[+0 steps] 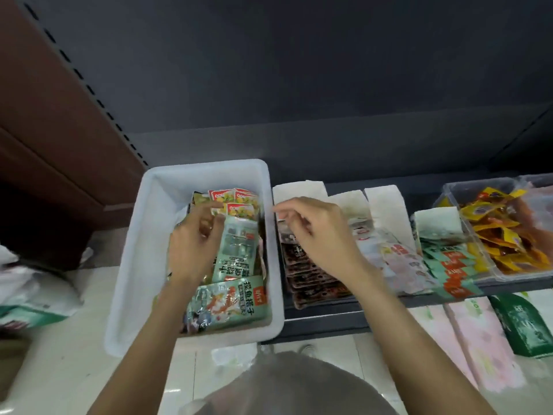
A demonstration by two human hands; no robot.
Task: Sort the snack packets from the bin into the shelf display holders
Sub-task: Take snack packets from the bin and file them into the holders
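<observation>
Dark shelving fills the background as I look down on a white bin (128, 265) at the shelf's (329, 322) front edge, loaded with pale green snack packets (236, 253) and small red-and-yellow packets (241, 202) at its far end. To its right, white display holders (299, 190) carry rows of dark brown packets (311, 274), pale pink packets (401, 265) and green-and-orange packets (452, 265); a clear tub (449, 193) beyond holds yellow packets (502, 232). My left hand (194, 244) is inside the bin, its grip curled on the red-and-yellow packets. My right hand (317, 232) hovers over the first holder, fingers loosely curled, grip holding nothing, well apart from the bin's packets.
</observation>
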